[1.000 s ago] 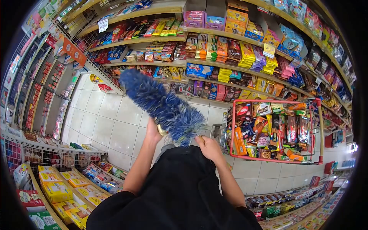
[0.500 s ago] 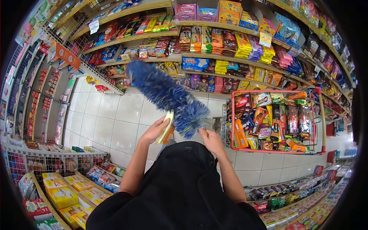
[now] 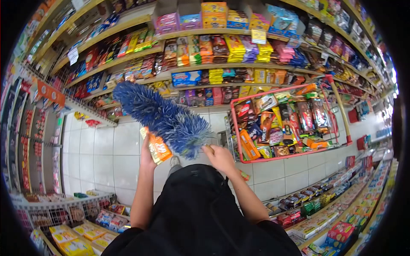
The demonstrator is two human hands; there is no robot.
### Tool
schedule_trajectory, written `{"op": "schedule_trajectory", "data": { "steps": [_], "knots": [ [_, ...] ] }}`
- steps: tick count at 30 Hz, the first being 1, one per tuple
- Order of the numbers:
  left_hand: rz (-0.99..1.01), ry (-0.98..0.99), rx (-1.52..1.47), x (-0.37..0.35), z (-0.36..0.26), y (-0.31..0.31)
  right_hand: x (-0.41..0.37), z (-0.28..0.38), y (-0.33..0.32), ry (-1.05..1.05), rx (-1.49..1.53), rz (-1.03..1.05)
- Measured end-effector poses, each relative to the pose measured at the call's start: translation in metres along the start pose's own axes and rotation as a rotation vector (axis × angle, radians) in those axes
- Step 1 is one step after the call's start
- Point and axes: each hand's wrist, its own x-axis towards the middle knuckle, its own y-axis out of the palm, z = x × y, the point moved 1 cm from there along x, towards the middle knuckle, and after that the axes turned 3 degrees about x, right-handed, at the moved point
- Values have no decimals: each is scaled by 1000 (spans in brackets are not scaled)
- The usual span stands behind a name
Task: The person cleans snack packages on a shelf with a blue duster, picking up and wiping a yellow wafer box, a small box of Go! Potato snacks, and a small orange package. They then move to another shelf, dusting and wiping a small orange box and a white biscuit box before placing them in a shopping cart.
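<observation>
My left hand is closed on an orange and cream packet, held low in front of my body with its printed face up. The fluffy blue duster slants from upper left down to my right hand, whose fingers are wrapped round its handle end. The duster's lower fibres hang just above the packet and hide part of its upper edge; whether they touch is unclear.
A red-rimmed shopping cart full of packaged snacks stands at the right. Shelves of chocolates and sweets run ahead. A wire rack is at lower left, more shelves at lower right, with tiled floor between.
The packet in my left hand has turned from edge-on to show its orange face. The view has shifted, so the duster, cart and shelves ahead appear further left.
</observation>
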Motion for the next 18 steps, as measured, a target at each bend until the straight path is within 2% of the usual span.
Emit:
{"op": "schedule_trajectory", "data": {
  "steps": [2, 5, 7, 9, 10, 12, 13, 14, 15, 18],
  "knots": [
    [-102, 90, -84, -6, 1, 14, 1, -3, -1, 17, 38, -23],
    [-183, 116, -61, 3, -4, 12, -5, -5, -2, -3, 131, 1],
    [140, -87, 21, 34, -1, -50, -10, -12, 5, -65, 133, 43],
    [6, -189, 245, 24, 7, -38, -15, -9, 8, -57, 78, 12],
    [107, -170, 222, 30, 14, -49, -16, -4, 4, -31, 71, 12],
    [155, -181, 161, 28, 20, -29, -13, -14, 17, -40, 66, -93],
    [166, -146, 75, 39, 21, -38, -10, -18, 20, -71, 87, -155],
    [168, -116, -12, 54, 20, -57, -9, -20, 17, -74, 120, -123],
    [158, -90, -96, 58, 16, -54, -11, -20, 17, -72, 160, -82],
    [-99, -90, -55, 58, 15, -16, -17, -18, 12, -100, 162, -27]
  ]
}}
